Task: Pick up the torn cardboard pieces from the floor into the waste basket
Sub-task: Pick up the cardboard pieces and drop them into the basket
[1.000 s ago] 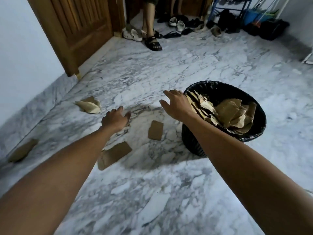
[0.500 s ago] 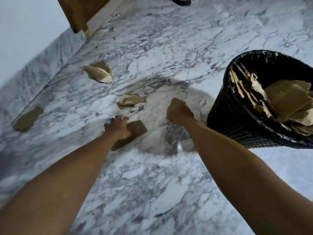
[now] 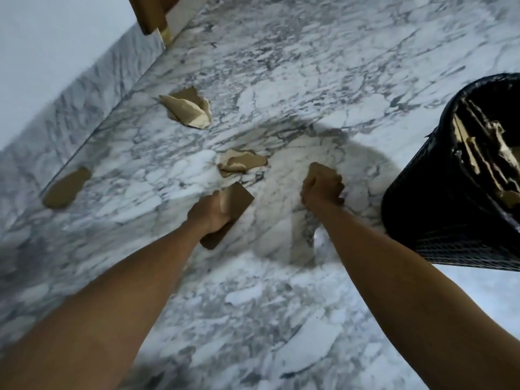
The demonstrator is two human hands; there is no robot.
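Head view: left hand (image 3: pixel 209 213) grips a flat cardboard piece (image 3: pixel 235 204) lying on the marble floor (image 3: pixel 281 80); right hand (image 3: pixel 322 187) is curled tight over a smaller piece, mostly hidden; three torn pieces lie beyond; waste basket (image 3: pixel 439 220), holding cardboard, stands at right.

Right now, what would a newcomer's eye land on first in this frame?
Two bare arms reach down to a marble floor: the left hand grips a flat cardboard piece, and the right hand is curled over a smaller scrap. At the right edge stands a black waste basket stuffed with torn cardboard; three more pieces lie loose farther left.
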